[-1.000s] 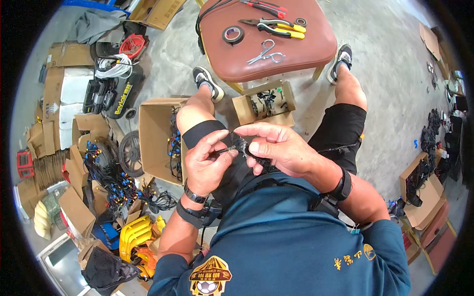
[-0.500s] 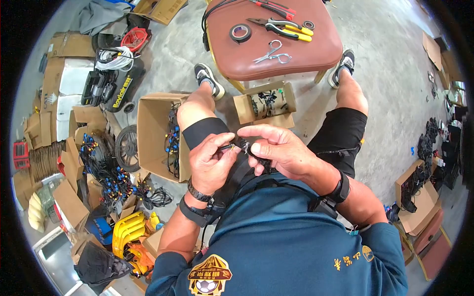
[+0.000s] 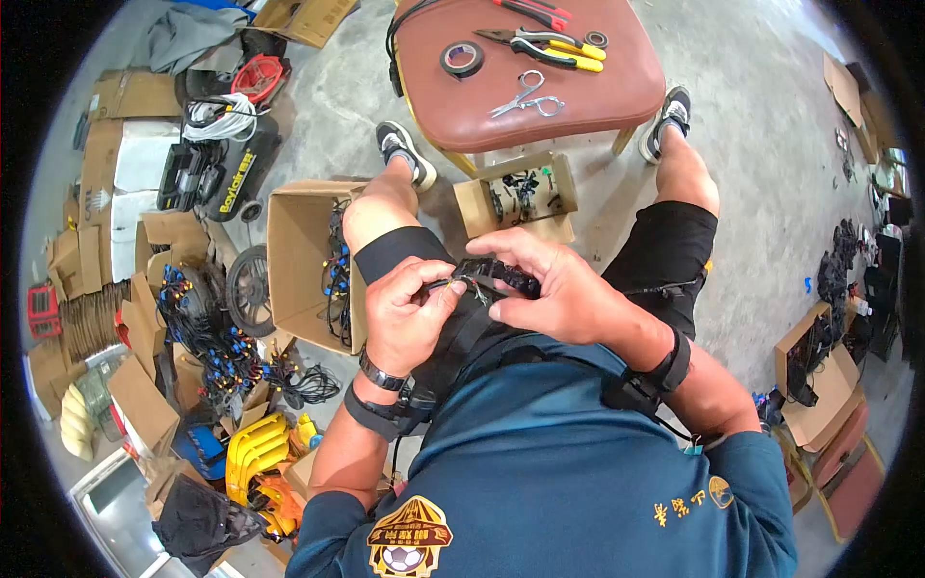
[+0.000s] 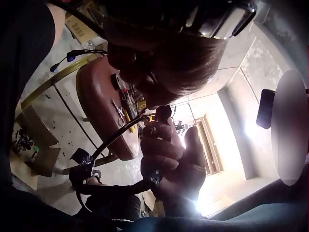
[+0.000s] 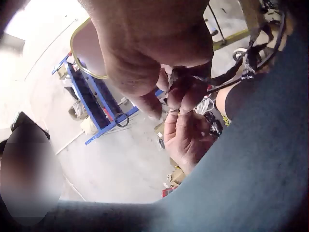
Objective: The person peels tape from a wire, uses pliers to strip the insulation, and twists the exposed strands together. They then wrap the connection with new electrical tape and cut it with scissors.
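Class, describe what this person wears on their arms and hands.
The left hand and right hand are gloveless. On the left are a dark segmented band and, nearer the elbow, a black strap; on the right, a wide black strap. The short sleeves are dark teal.

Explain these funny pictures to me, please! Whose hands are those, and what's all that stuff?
There's no robot, just a person using bare hands. The big picture comes from a camera on the head, looking down. The other two come from cameras on the wrists, one each. On the reddish-brown seat lie tape, scissors, pliers, a red-handled tool and a small ring. The left hand and right hand hold some black cable between them.
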Motion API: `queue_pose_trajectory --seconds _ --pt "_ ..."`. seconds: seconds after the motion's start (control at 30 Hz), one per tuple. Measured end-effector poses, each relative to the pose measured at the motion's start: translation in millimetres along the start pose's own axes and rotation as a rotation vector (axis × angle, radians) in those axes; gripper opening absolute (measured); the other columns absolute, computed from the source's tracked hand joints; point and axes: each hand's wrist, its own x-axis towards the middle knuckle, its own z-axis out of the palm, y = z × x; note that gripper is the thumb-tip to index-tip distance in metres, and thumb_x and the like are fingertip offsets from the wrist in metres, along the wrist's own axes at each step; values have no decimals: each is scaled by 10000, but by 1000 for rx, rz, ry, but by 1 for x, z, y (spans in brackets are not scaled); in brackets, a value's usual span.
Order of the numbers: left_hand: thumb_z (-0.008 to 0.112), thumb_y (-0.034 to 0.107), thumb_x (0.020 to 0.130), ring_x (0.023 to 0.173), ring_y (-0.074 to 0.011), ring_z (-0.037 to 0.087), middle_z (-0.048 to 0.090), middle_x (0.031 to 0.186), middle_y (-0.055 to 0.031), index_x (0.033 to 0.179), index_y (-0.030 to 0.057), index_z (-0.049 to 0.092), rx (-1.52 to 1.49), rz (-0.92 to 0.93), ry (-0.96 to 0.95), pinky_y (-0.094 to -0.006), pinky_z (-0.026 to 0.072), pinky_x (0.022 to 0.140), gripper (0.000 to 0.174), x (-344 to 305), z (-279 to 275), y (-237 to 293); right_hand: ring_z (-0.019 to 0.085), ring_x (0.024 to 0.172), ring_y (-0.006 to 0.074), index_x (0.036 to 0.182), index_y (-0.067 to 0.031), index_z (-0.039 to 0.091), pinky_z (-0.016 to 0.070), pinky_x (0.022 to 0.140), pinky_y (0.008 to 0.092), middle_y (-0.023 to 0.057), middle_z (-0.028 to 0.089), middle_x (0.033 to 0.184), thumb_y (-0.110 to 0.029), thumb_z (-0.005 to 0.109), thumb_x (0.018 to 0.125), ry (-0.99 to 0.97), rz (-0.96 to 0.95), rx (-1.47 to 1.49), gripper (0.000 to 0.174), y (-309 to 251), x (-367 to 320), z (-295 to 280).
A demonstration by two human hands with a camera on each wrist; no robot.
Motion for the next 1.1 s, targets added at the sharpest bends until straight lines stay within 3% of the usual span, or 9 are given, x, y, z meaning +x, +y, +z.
queue_pose_trajectory --seconds 0.1,0.2,0.3,0.4,0.6,0.7,0.83,1.1 --pt "759 -29 780 707 -85 553 622 780 -20 915 -6 689 -39 -17 -17 -228 449 650 154 0 0 -5 642 899 236 1199 -25 603 512 782 346 106 651 975 -12 690 812 84 -328 -446 398 1 6 -4" --pt "747 -59 775 694 -93 564 629 779 -28 925 -15 681 -97 2 -25 -241 447 620 170 1 -1 -4 649 877 301 1076 -4 638 522 767 356 149 661 955 -12 676 816 63 -353 -535 264 -2 12 -9" --pt "752 -53 782 706 -81 559 627 793 -17 918 -13 679 -93 -35 -74 -231 454 641 160 0 -5 -6 660 842 299 1006 -5 656 529 740 354 135 673 911 -36 675 841 52 -338 -573 169 -4 18 -12" --pt "753 -45 798 722 -66 551 619 786 14 910 0 682 -174 -113 -119 -222 453 654 139 0 -7 -5 672 835 272 996 -5 665 530 721 344 132 684 922 -62 662 870 27 -173 -440 138 -8 20 -13" --pt "786 28 820 710 -26 525 617 780 57 922 23 685 -367 -182 -149 -190 422 619 143 1 -13 -14 641 871 137 1029 1 661 508 774 300 79 696 917 -93 617 930 -52 -14 -154 144 7 23 -12" --pt "792 59 826 661 -19 517 632 777 42 945 23 688 -441 -290 -157 -177 410 571 162 4 -19 -10 617 881 124 1075 14 637 497 803 295 62 684 926 -102 609 942 -158 31 -64 179 18 23 -9" --pt "787 67 831 607 -19 518 648 773 27 961 22 691 -511 -325 -159 -175 404 519 168 8 -22 -12 623 852 127 1185 11 581 506 757 286 75 667 961 -76 609 939 -214 168 401 262 36 25 1" --pt "801 88 820 579 -19 518 653 768 18 987 20 682 -576 -404 -230 -169 388 490 216 10 -29 -16 608 715 103 1181 1 569 487 564 236 61 669 868 -84 618 913 -182 288 294 286 10 28 -14"
